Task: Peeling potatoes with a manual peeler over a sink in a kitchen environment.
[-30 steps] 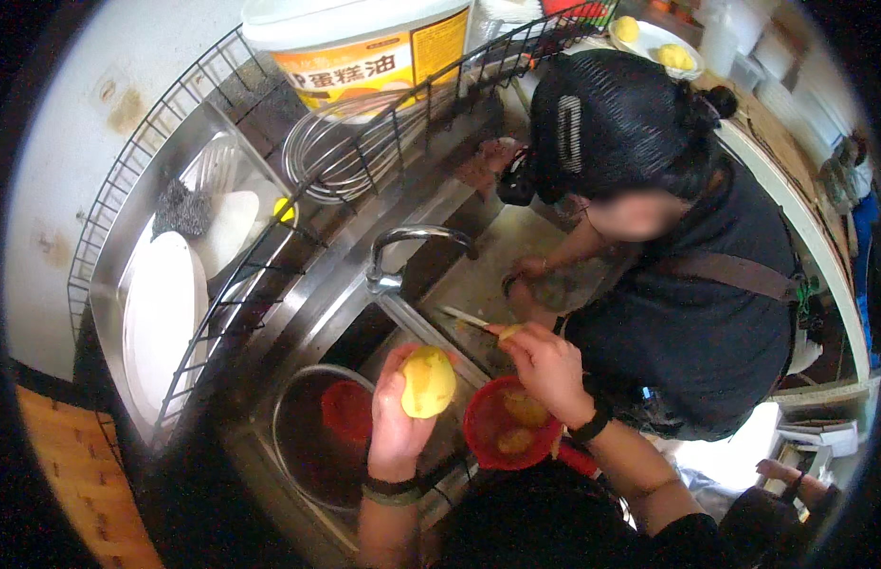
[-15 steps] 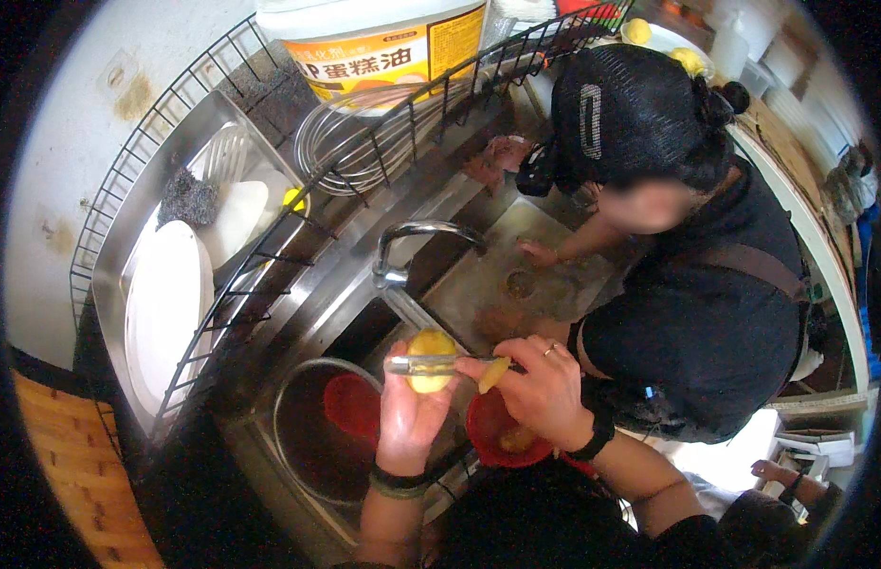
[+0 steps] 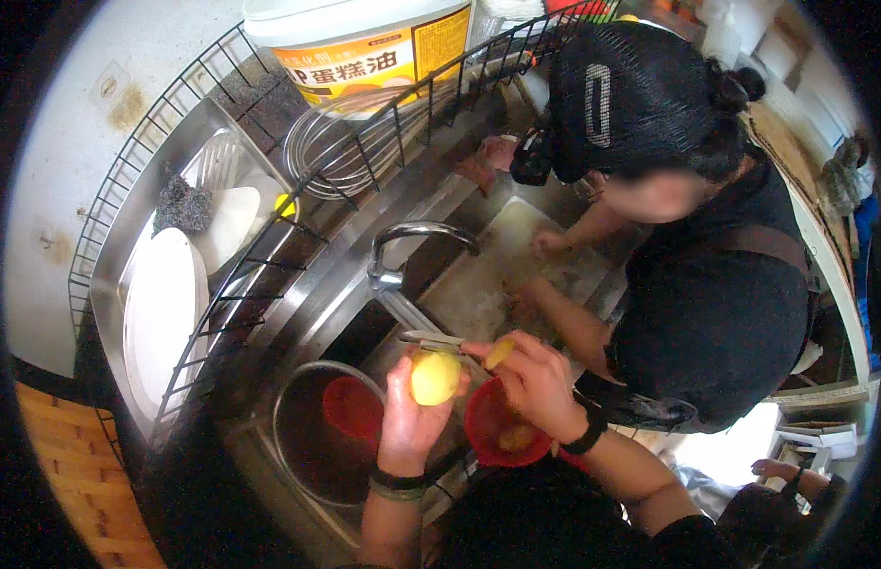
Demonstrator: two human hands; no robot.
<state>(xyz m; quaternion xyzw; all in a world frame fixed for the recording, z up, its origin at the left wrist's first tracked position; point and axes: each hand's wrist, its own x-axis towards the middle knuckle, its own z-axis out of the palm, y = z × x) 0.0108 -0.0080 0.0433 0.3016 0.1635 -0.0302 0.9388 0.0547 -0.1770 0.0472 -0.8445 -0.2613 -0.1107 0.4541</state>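
My left hand (image 3: 409, 420) is closed around a pale yellow peeled potato (image 3: 435, 378), held up over the sink. In my right hand (image 3: 544, 384) is a peeler (image 3: 433, 342) with a metal head and a yellowish handle. Its head lies across the potato's far edge; I cannot tell whether the blade touches. Under my right hand stands a red basket (image 3: 485, 444), partly hidden, with something brownish-yellow in it. Left of my left hand is a round metal pot (image 3: 287, 453) with a red dipper (image 3: 351, 408) inside.
A chrome faucet (image 3: 387, 273) rises beyond my hands. To the right a co-worker (image 3: 715, 275) leans over the far basin, both hands low in it. A black wire rack (image 3: 227, 318) edges the left, beside a metal tray (image 3: 118, 318) with white plates, a whisk (image 3: 331, 156) and a white bucket (image 3: 364, 28).
The peeler's head has moved from across the potato's middle to its far edge. The potato shows more pale flesh. The co-worker's second hand has come into view in the basin.
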